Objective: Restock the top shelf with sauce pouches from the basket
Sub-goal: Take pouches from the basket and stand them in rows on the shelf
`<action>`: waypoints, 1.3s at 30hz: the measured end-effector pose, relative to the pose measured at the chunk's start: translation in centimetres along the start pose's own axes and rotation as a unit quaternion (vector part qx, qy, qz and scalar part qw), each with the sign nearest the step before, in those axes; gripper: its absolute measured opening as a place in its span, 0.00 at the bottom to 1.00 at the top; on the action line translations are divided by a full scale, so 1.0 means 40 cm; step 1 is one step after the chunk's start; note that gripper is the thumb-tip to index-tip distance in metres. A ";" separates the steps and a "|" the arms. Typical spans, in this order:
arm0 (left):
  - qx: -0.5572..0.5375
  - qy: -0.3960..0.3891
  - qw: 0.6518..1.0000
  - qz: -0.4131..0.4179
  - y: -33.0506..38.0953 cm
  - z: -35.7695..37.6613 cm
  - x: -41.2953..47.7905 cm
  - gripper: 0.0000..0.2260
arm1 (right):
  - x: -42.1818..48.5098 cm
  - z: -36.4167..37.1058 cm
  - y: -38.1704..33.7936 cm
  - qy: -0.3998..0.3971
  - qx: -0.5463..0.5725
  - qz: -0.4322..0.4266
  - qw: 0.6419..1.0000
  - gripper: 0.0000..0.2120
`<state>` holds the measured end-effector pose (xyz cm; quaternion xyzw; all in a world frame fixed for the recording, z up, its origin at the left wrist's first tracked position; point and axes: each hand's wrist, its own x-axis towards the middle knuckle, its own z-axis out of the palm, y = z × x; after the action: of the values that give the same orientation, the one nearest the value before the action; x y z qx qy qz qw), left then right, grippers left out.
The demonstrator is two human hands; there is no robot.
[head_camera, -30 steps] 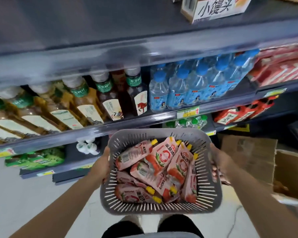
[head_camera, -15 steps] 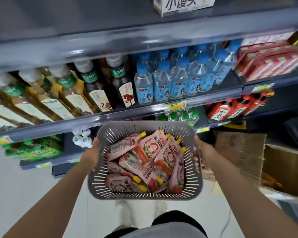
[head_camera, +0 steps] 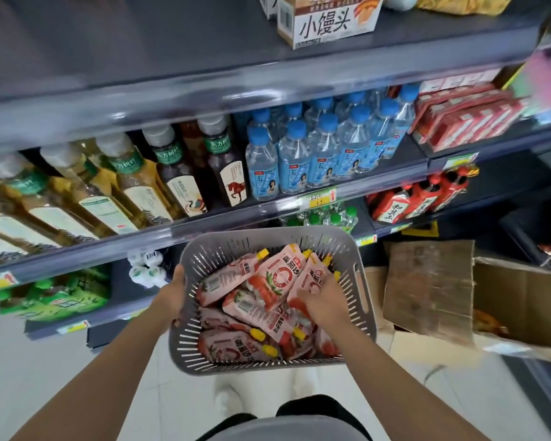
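Observation:
I hold a grey slotted basket [head_camera: 268, 234] at waist height in front of the shelves. It is full of several pink-red sauce pouches [head_camera: 277, 278] with yellow caps, lying in a heap. My left hand [head_camera: 171, 294] grips the basket's left rim. My right hand [head_camera: 325, 303] is inside the basket, palm down on the pouches at its right side; I cannot see whether the fingers have closed on one. The dark top shelf [head_camera: 172, 43] runs above, with a long bare stretch on its left half.
A carton with Chinese lettering [head_camera: 328, 22] stands on the top shelf at the right. Below it are tea bottles [head_camera: 172, 173], blue-capped water bottles [head_camera: 318, 154] and red packs [head_camera: 458, 119]. An open cardboard box [head_camera: 427, 294] sits on the floor to the right.
My right hand has let go of the basket's right rim and gone inside onto the pouches. My left hand alone holds the basket. The view has tilted up towards the top shelf.

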<state>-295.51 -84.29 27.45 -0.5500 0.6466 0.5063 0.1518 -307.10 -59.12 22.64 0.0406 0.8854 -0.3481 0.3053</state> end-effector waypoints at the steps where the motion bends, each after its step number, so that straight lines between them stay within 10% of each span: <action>1: 0.012 -0.003 1.000 0.001 -0.001 -0.001 0.006 0.43 | 0.037 0.018 0.003 -0.007 -0.032 0.007 0.999 0.30; 4: 0.027 -0.005 1.000 -0.004 -0.008 0.002 0.022 0.43 | 0.072 0.005 -0.060 -0.003 -0.147 0.014 0.989 0.16; 11: 0.023 0.037 0.999 -0.011 -0.018 0.014 0.073 0.48 | 0.143 0.012 -0.133 -0.185 -0.295 0.040 0.937 0.20; 18: 0.058 0.037 0.997 -0.026 -0.010 0.016 0.059 0.43 | 0.208 0.013 -0.082 -0.158 0.116 0.203 0.959 0.21; 22: 0.091 0.052 0.994 -0.007 -0.014 0.013 0.066 0.46 | 0.240 0.025 -0.018 -0.164 0.146 0.224 0.949 0.40; 27: 0.129 0.071 0.989 0.002 -0.009 0.019 0.054 0.43 | 0.125 -0.005 -0.097 -0.208 0.098 0.215 0.949 0.22; 34: 0.127 0.061 0.990 -0.022 0.000 0.020 0.041 0.45 | 0.335 0.155 0.129 -0.180 0.142 0.205 0.951 0.56; 39: 0.106 0.074 0.991 -0.022 0.001 0.028 0.037 0.44 | 0.128 0.075 -0.015 -0.178 0.287 0.210 0.918 0.41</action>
<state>-296.46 -84.20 25.87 -0.5809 0.6942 0.3888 0.1719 -309.89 -62.20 18.37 0.2489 0.6497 -0.5162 0.4996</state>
